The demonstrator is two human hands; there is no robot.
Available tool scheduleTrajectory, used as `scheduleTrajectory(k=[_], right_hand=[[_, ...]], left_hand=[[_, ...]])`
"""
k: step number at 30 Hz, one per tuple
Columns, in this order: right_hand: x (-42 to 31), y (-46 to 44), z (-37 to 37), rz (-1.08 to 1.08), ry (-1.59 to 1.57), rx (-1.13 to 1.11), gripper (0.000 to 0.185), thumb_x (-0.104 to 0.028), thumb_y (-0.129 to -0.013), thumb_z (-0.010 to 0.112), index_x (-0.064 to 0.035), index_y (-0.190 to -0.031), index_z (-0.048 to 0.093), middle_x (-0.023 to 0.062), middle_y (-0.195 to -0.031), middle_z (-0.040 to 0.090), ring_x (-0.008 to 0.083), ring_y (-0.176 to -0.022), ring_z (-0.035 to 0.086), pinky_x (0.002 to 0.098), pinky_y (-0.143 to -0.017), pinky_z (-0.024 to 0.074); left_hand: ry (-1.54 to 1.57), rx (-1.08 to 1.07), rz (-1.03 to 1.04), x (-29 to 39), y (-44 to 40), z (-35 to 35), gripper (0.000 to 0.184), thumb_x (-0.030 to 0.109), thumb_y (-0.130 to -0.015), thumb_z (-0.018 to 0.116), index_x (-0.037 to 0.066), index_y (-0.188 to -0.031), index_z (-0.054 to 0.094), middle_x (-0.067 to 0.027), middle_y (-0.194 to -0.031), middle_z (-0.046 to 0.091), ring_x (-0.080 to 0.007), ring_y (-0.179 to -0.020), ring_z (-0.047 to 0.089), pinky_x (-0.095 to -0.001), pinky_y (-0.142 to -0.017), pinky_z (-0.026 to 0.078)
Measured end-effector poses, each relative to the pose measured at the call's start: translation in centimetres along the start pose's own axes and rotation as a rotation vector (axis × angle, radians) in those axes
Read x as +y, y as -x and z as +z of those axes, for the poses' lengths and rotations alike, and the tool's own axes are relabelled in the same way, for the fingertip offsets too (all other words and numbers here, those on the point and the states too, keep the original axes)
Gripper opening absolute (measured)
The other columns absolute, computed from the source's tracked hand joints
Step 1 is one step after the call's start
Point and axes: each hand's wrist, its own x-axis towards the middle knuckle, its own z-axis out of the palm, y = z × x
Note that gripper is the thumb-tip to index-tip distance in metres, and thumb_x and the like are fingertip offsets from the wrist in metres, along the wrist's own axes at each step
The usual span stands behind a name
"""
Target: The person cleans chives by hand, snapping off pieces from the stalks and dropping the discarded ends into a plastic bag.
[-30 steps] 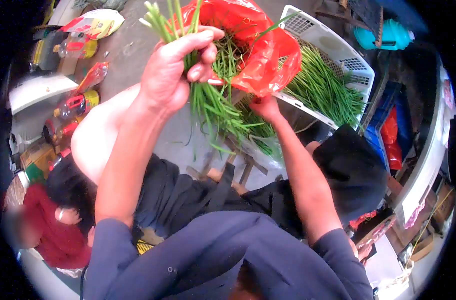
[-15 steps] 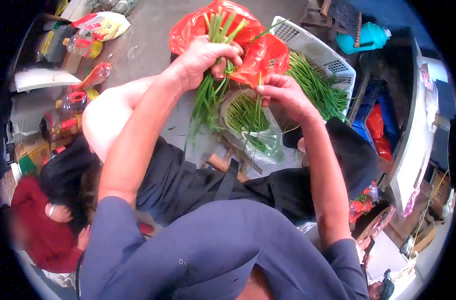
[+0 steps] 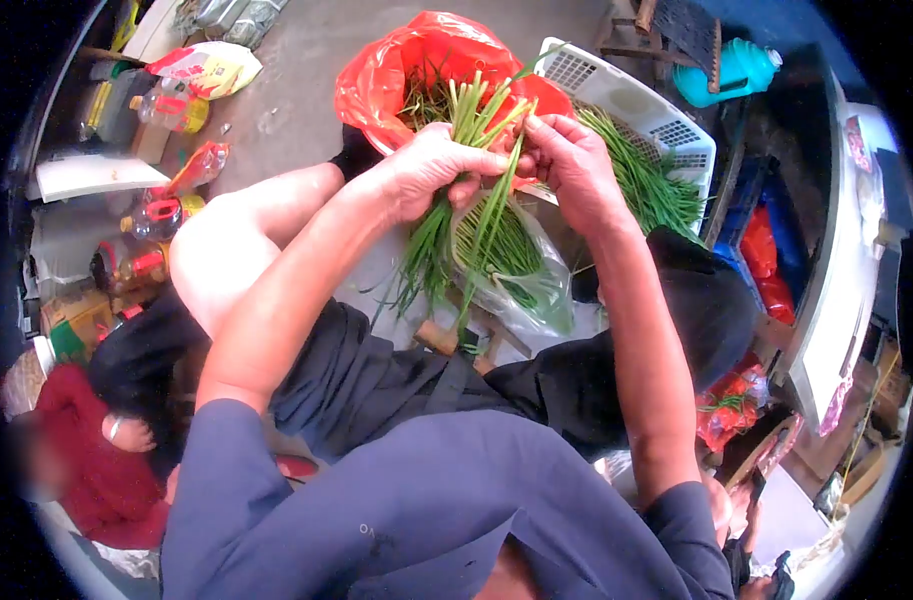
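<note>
Head view: the left hand (image 3: 424, 175) was wrapped around a bundle of green stalks (image 3: 426, 250) just above the centre of the frame, its fingers clamped on the stems. Pale stem ends stuck up past the thumb toward the top, and thin leaves drooped below the hand. Just beside it, the right hand (image 3: 578, 168) had thumb and forefinger pinched together on a stalk (image 3: 500, 203), near its upper end; whether the remaining fingers gripped anything could not be told.

Behind both hands, in the upper middle of the frame, stood a red plastic bag (image 3: 373, 82), mouth facing up, with thin greenish-brown strands (image 3: 413, 103) inside. At upper right, a white crate (image 3: 698, 165) held more long green stalks (image 3: 651, 185). Below the hands, a clear plastic bag (image 3: 550, 305) lay around another bunch of greens (image 3: 507, 243). A teal jug (image 3: 728, 72) was near the crate, farther toward the upper right corner, and a person in a maroon top (image 3: 88, 455) showed at lower left
</note>
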Motion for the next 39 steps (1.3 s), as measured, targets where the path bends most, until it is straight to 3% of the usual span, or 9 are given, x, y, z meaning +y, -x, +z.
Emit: scheduleTrajectory(k=[8,14,21,31,39], right_hand=[[0.7,-0.6,-0.4,-0.038,0.012,0.264,0.022,-0.024,-0.093,0.056,-0.0022,-0.092,0.061,0.0047,-0.081,0.064,0.0077,-0.059,0.056,0.0222,-0.059,0.0483],[0.6,-0.1,1.4,-0.065,0.13,0.159,0.032,-0.033,-0.091,0.058,-0.0009,-0.095,0.063,0.0046,-0.079,0.065,0.0083,-0.06,0.057,0.0228,-0.053,0.0471],[1.3,-0.4,1.6,-0.137,0.341,0.072,0.031,-0.03,-0.091,0.058,-0.0005,-0.087,0.066,0.0015,-0.071,0.062,0.0074,-0.059,0.055,0.0229,-0.053,0.043],[1.9,-1.1,0.7,-0.153,0.551,0.055,0.036,-0.033,-0.091,0.057,0.0003,-0.082,0.066,0.0023,-0.065,0.061,0.0076,-0.058,0.054,0.0236,-0.052,0.043],[0.4,-0.4,0.9,0.018,0.251,-0.017,0.028,-0.031,-0.089,0.061,-0.0032,-0.085,0.065,-0.0002,-0.068,0.061,0.0051,-0.053,0.05,0.0218,-0.049,0.0406]], left_hand=[[0.045,0.057,-0.019,-0.3,-0.3,-1.0,0.015,0.016,-0.079,0.07,0.006,-0.085,0.061,-0.0005,-0.064,0.059,-0.0059,-0.042,0.044,-0.0205,-0.039,0.032],[-0.014,0.114,0.012,-0.2,-0.4,-0.8,0.012,0.016,-0.08,0.068,0.008,-0.085,0.06,0.0014,-0.063,0.057,-0.006,-0.042,0.043,-0.0208,-0.04,0.031],[-0.024,0.128,0.039,-0.8,-0.9,-1.3,0.009,0.014,-0.081,0.066,0.006,-0.084,0.062,-0.0023,-0.069,0.064,-0.0055,-0.044,0.044,-0.0205,-0.041,0.032],[-0.027,0.149,0.055,-1.5,-1.5,-1.6,0.011,0.014,-0.079,0.069,0.007,-0.086,0.062,-0.0012,-0.071,0.063,-0.0045,-0.048,0.044,-0.019,-0.042,0.03],[-0.141,0.13,0.054,-1.2,-1.1,-2.2,0.015,0.017,-0.078,0.072,0.009,-0.084,0.061,0.0012,-0.068,0.058,-0.0045,-0.048,0.042,-0.0202,-0.042,0.028]])
